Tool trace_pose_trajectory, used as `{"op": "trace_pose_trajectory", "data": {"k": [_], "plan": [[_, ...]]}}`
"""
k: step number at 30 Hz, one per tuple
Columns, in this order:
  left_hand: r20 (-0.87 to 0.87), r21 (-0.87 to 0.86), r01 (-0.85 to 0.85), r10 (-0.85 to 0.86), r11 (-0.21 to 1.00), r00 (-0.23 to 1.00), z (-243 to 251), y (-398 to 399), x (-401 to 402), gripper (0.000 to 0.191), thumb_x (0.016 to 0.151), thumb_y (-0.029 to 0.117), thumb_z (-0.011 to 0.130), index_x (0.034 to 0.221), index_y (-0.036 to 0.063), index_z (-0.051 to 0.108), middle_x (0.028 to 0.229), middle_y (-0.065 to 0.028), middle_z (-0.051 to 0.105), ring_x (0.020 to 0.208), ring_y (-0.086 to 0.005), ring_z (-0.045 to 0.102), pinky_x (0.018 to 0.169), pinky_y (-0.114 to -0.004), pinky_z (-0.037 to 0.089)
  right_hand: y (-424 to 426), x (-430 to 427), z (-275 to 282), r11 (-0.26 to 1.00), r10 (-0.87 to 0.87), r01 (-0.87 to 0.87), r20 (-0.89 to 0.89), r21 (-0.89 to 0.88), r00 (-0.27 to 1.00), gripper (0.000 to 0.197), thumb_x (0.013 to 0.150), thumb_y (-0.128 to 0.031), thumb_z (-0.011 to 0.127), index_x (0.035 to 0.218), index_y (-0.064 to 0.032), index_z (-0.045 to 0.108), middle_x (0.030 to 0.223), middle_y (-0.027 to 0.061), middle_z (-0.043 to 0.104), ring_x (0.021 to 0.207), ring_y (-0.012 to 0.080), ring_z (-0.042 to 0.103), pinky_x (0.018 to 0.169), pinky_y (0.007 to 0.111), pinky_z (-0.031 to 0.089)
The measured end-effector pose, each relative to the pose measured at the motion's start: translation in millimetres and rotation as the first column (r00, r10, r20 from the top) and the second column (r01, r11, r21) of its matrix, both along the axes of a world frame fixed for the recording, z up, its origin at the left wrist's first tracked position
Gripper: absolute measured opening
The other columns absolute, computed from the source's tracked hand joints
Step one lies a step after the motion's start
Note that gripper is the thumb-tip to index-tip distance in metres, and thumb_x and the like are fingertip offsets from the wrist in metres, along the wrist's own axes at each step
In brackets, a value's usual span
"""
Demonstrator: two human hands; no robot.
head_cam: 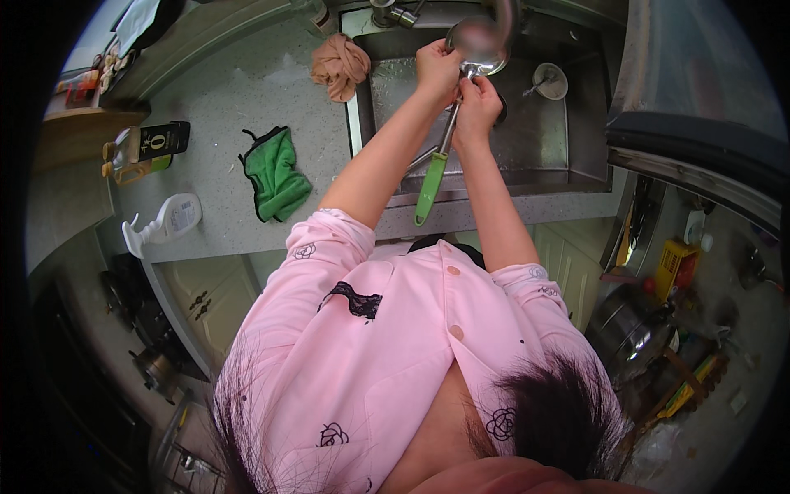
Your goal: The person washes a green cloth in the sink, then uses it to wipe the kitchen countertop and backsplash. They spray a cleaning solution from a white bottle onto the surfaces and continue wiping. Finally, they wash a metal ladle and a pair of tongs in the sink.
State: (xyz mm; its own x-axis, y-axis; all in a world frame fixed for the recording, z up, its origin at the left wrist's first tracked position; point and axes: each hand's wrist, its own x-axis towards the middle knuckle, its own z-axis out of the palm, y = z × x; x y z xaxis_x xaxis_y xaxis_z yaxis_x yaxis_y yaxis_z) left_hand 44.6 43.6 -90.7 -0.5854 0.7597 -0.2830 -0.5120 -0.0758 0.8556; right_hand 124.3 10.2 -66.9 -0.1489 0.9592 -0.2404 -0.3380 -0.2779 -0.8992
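Note:
Over the steel sink [537,163], both hands are on a metal ladle [487,65] with a green handle. My left hand [439,71] grips it by the side of the bowl. Just below the bowl, my right hand [478,108] has its fingers closed on the metal shaft. The green handle end [431,188] points down towards my body, past the sink's near edge. A blurred patch covers part of the bowl. To the right in the sink lies a round strainer or drain plug [550,81], and another metal rod [423,159] shows partly behind my left forearm.
A tan cloth [339,66] is bunched at the sink's left edge. Farther left on the counter are a green cloth [276,176], a white spray bottle [176,217] and bottles [148,148]. The faucet [393,12] stands behind the sink; a metal pot [632,327] is at right.

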Motion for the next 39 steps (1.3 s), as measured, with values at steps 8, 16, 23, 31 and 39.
{"op": "trace_pose_trajectory", "data": {"k": [8, 16, 23, 31, 39], "plan": [[0.010, 0.017, -0.054, 0.054, 0.998, 0.999, -0.2, 3.2, 0.7, 0.005, 0.081, -0.001, 0.062, 0.085, -0.0023, 0.063, 0.074, -0.0035, 0.062, 0.057, -0.0093, 0.055, 0.048, -0.024, 0.045, -1.4, -3.2, 4.6, 1.000, -0.013, 0.013, -0.017, -0.004, 1.000, 0.003, 0.089, 0.001, 0.051, 0.090, 0.0025, 0.053, 0.068, -0.0001, 0.055, 0.057, 0.0043, 0.047, 0.050, 0.020, 0.035], [-0.094, -0.003, -0.010, 0.009, 1.000, 0.995, 1.7, 1.2, 0.2, 0.005, 0.081, -0.001, 0.062, 0.085, -0.0025, 0.063, 0.074, -0.0028, 0.062, 0.058, -0.0082, 0.055, 0.048, -0.024, 0.043, 0.5, -1.1, 5.6, 1.000, -0.003, 0.003, -0.015, -0.005, 1.000, 0.003, 0.089, 0.000, 0.051, 0.090, 0.0025, 0.054, 0.069, 0.0001, 0.056, 0.057, 0.0045, 0.048, 0.050, 0.020, 0.036], [-0.099, 0.000, 0.002, -0.002, 1.000, 0.995, -0.9, 2.9, 0.3, 0.007, 0.082, 0.001, 0.062, 0.088, -0.0031, 0.063, 0.074, -0.0027, 0.062, 0.059, -0.0078, 0.056, 0.050, -0.024, 0.045, 2.1, -0.2, 5.4, 1.000, -0.008, 0.008, -0.009, -0.004, 1.000, 0.004, 0.089, 0.000, 0.051, 0.090, 0.0026, 0.054, 0.069, 0.0002, 0.056, 0.058, 0.0047, 0.048, 0.051, 0.020, 0.036], [-0.129, 0.014, 0.005, -0.004, 1.000, 0.992, 1.2, 3.8, 0.5, 0.008, 0.084, 0.003, 0.063, 0.088, -0.0038, 0.064, 0.075, -0.0024, 0.063, 0.060, -0.0062, 0.054, 0.051, -0.022, 0.042, 2.0, -2.0, 10.1, 0.999, -0.035, 0.035, -0.007, 0.003, 0.999, 0.003, 0.089, 0.001, 0.051, 0.089, 0.0026, 0.053, 0.067, -0.0003, 0.055, 0.056, 0.0045, 0.048, 0.050, 0.020, 0.035], [-0.110, 0.033, 0.016, -0.013, 0.999, 0.994, 4.4, 4.1, 1.4, 0.010, 0.084, 0.005, 0.064, 0.088, -0.0046, 0.064, 0.075, -0.0025, 0.063, 0.060, -0.0059, 0.053, 0.052, -0.023, 0.042, 1.3, -0.9, 13.6, 0.999, -0.029, 0.029, 0.013, 0.013, 0.999, 0.004, 0.089, 0.000, 0.051, 0.090, 0.0027, 0.054, 0.068, -0.0005, 0.056, 0.057, 0.0041, 0.048, 0.050, 0.020, 0.035]]}}
